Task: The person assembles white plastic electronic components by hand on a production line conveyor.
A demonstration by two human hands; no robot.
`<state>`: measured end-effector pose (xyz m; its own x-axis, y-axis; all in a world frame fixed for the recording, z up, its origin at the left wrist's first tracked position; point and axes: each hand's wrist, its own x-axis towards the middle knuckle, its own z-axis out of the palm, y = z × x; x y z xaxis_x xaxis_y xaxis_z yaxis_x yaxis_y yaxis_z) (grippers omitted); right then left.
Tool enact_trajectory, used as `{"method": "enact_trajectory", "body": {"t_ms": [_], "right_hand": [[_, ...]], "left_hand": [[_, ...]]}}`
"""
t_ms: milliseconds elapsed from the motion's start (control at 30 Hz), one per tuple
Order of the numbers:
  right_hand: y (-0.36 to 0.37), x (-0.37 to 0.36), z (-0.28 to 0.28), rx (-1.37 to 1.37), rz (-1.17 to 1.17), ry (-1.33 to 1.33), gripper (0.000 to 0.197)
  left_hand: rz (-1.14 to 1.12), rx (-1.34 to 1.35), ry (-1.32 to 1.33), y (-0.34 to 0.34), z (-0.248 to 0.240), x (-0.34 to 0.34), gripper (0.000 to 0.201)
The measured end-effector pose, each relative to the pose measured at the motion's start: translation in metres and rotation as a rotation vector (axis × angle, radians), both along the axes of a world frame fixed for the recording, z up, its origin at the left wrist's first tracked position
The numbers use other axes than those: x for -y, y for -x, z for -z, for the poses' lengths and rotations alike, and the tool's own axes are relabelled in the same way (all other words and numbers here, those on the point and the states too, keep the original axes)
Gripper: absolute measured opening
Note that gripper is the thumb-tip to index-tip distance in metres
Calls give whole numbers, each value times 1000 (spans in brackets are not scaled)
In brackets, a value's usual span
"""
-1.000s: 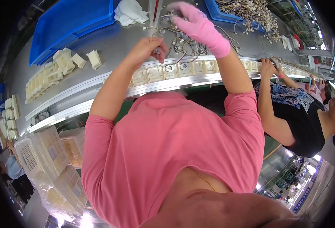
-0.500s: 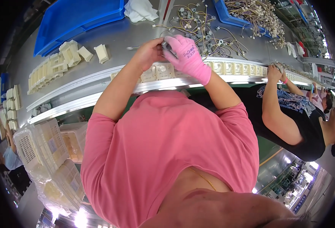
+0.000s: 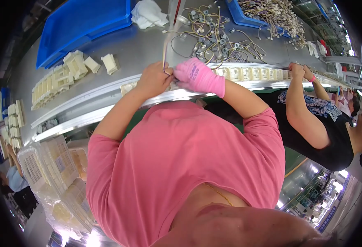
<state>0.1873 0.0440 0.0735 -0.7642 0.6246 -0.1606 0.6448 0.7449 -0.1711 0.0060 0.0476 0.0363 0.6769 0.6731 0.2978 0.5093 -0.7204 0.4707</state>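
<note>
Nearly closed hands (image 3: 197,76), close together, left (image 3: 153,79) pinching wire (image 3: 164,62)

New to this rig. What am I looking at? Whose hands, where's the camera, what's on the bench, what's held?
No robot here: one person works with their own hands. It's one view, from a wide fisheye camera on the head looking down, so straight edges bend. The left hand is bare; the right hand wears a pink glove. They meet over a row of pale housings along a metal rail. The left fingers appear to pinch a thin wire; anything else between the hands is hidden. On the grey bench lie a blue tray, a white cloth, loose pale parts and tangled wired pieces. The hands at far right are a co-worker's.
</note>
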Motion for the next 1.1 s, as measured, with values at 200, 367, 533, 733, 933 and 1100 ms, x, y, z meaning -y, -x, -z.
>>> {"method": "enact_trajectory", "body": {"t_ms": [200, 367, 533, 733, 933, 1100], "right_hand": [[-14, 12, 41, -322, -16, -308, 31], [-8, 31, 50, -474, 145, -357, 26], [-2, 27, 55, -525, 254, -303, 23], [5, 37, 57, -592, 348, -438, 12], [6, 33, 5, -204, 172, -17, 17], [1, 19, 14, -434, -72, -510, 37]], "left_hand": [[-54, 57, 21, -8, 7, 8, 8], [-233, 93, 69, -18, 13, 16, 13], [-302, 76, 31, -21, 21, 16, 16], [-281, 96, 45, -22, 14, 19, 18], [-215, -1, -12, -22, 18, 12, 22], [-177, -67, -1, -21, 18, 16, 13]]}}
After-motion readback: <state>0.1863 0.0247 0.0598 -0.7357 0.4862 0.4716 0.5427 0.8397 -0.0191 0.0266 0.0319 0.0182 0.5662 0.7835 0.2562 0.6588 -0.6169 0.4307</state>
